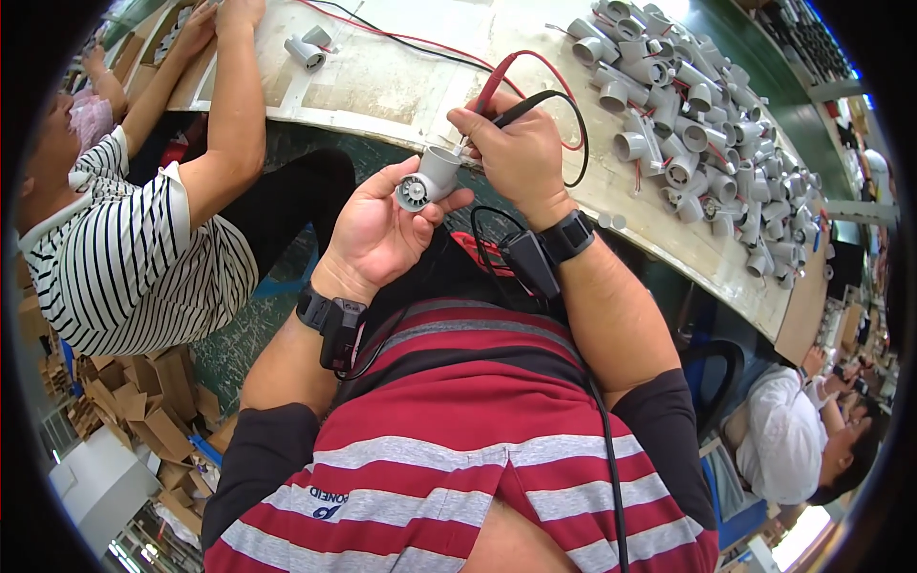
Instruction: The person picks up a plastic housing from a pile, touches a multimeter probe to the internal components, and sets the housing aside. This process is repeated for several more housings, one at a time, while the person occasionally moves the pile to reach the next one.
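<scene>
I had the left hand (387, 224) palm-up and closed around a grey fitting (441, 174), thumb on one side and fingers curled beneath. That cradle seemed meant to steady the fitting while leaving its round mouth and its right side uncovered. It was in the air just off the near edge of the table (401, 91), over the lap, probably because that gave both wrists room.

The right hand (521, 158) was clamped on a red probe (494, 84) and a black probe (521, 107), slanting down side by side like chopsticks; I judged that this let one hand aim both at the fitting's right side. The fingers hid the tips, so I could not tell what they touched. The hands were near each other, with the fitting between.

The leads (585, 143) looped past the right hand, slack enough, I thought, not to tug. A pile of grey fittings (688, 134) lay on the table to the right, probably there to be within reach yet out of the elbows' way.
</scene>
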Action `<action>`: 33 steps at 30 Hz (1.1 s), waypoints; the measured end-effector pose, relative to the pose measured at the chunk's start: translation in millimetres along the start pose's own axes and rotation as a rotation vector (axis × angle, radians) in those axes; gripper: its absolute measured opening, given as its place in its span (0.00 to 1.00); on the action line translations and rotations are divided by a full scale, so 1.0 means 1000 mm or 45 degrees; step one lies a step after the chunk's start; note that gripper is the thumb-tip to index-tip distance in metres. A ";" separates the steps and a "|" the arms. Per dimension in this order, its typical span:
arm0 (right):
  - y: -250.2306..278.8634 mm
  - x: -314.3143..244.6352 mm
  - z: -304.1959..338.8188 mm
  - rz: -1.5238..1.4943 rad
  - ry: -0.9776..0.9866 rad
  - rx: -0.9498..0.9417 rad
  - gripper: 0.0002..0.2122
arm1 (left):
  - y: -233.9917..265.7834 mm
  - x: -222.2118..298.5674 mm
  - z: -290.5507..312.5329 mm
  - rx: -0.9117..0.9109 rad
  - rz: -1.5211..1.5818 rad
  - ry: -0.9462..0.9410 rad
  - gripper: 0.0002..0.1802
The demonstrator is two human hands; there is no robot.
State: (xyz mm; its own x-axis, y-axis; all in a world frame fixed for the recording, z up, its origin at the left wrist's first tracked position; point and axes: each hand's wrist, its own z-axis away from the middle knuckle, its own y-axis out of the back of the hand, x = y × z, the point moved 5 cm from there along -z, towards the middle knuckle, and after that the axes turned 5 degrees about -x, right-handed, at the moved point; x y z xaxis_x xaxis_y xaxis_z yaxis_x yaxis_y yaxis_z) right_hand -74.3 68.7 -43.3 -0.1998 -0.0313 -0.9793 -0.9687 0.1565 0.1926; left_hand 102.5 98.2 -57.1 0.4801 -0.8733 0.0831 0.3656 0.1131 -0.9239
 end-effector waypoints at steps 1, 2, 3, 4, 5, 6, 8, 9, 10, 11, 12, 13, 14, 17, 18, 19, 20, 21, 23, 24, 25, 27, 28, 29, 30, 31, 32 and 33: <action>0.000 -0.001 -0.001 0.011 0.006 -0.003 0.09 | 0.000 0.000 0.000 -0.006 -0.003 0.002 0.26; -0.001 -0.002 -0.001 0.021 0.013 -0.007 0.09 | 0.000 0.000 0.000 -0.012 -0.007 0.004 0.26; -0.001 -0.003 -0.001 0.021 0.013 -0.007 0.09 | 0.001 0.000 0.000 -0.013 -0.006 0.004 0.26; -0.001 -0.005 0.000 0.049 0.028 -0.015 0.09 | 0.001 0.000 0.001 -0.016 -0.010 0.000 0.26; -0.002 -0.007 0.001 0.077 0.043 -0.024 0.09 | 0.002 0.001 0.001 -0.019 -0.013 -0.003 0.26; -0.002 -0.009 0.001 0.105 0.058 -0.032 0.09 | 0.002 0.001 0.001 -0.022 -0.017 -0.006 0.26; -0.003 -0.009 0.001 0.103 0.065 -0.029 0.09 | 0.001 0.001 0.001 -0.021 -0.018 -0.005 0.26; -0.003 -0.009 0.000 0.100 0.073 -0.027 0.09 | 0.001 0.001 0.001 -0.020 -0.020 -0.004 0.26; -0.004 -0.009 0.000 0.098 0.081 -0.024 0.09 | 0.001 0.001 0.000 -0.019 -0.022 -0.003 0.26; -0.004 -0.009 0.000 0.099 0.081 -0.025 0.09 | 0.002 0.001 0.000 -0.019 -0.021 -0.003 0.26; -0.004 -0.009 -0.001 0.090 0.077 -0.022 0.09 | 0.002 0.001 0.000 -0.020 -0.023 0.005 0.26; -0.005 -0.009 -0.001 0.081 0.073 -0.018 0.09 | 0.002 0.000 -0.001 -0.020 -0.024 0.014 0.26; -0.005 -0.009 -0.001 0.072 0.069 -0.014 0.09 | 0.002 0.000 -0.001 -0.020 -0.026 0.022 0.26; -0.004 -0.008 -0.002 0.112 0.049 -0.014 0.09 | 0.004 0.000 -0.001 -0.015 -0.039 0.017 0.27; -0.004 -0.007 -0.003 0.132 0.039 -0.014 0.09 | 0.005 0.000 -0.001 -0.012 -0.046 0.013 0.27; -0.004 -0.007 -0.003 0.132 0.041 -0.013 0.09 | 0.005 0.000 -0.001 -0.013 -0.047 0.013 0.27; -0.004 -0.006 -0.003 0.123 0.034 -0.011 0.09 | 0.005 -0.001 0.000 -0.007 -0.052 0.017 0.26; -0.004 -0.004 -0.003 0.115 0.029 -0.008 0.09 | 0.005 -0.001 0.000 -0.002 -0.058 0.019 0.26; -0.004 -0.003 -0.004 0.108 0.030 -0.004 0.09 | 0.005 -0.001 -0.001 -0.001 -0.068 0.020 0.26; -0.004 -0.001 -0.005 0.082 0.017 -0.007 0.10 | 0.005 -0.001 -0.001 0.001 -0.081 0.022 0.26; -0.005 0.000 -0.005 0.056 0.005 -0.010 0.10 | 0.005 -0.001 -0.001 0.004 -0.095 0.023 0.26; -0.005 0.000 -0.005 0.030 -0.005 -0.019 0.10 | 0.006 -0.001 -0.002 0.007 -0.107 0.019 0.25; -0.005 0.000 -0.005 0.048 -0.011 -0.018 0.10 | 0.007 -0.001 -0.003 0.005 -0.116 0.017 0.25; -0.005 0.000 -0.005 0.066 -0.016 -0.017 0.10 | 0.007 -0.001 -0.004 0.005 -0.126 0.015 0.25; -0.005 0.000 -0.006 0.083 -0.021 -0.017 0.10 | 0.007 0.000 -0.005 0.004 -0.135 0.012 0.25; -0.005 -0.001 -0.006 0.083 -0.019 -0.017 0.10 | 0.007 0.000 -0.005 0.003 -0.136 0.010 0.25; -0.004 0.000 -0.005 0.069 -0.029 -0.012 0.10 | 0.007 -0.001 -0.005 0.010 -0.146 0.013 0.25; -0.004 0.000 -0.006 0.055 -0.039 -0.008 0.10 | 0.007 -0.001 -0.005 0.018 -0.156 0.016 0.25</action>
State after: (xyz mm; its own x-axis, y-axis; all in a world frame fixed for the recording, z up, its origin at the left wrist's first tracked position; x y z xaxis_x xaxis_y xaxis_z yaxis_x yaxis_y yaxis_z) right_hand -71.2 62.6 -43.7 -0.2366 0.0059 -0.9716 -0.9603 0.1510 0.2347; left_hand 100.3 97.3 -65.6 0.4212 -0.8867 0.1907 0.4323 0.0114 -0.9017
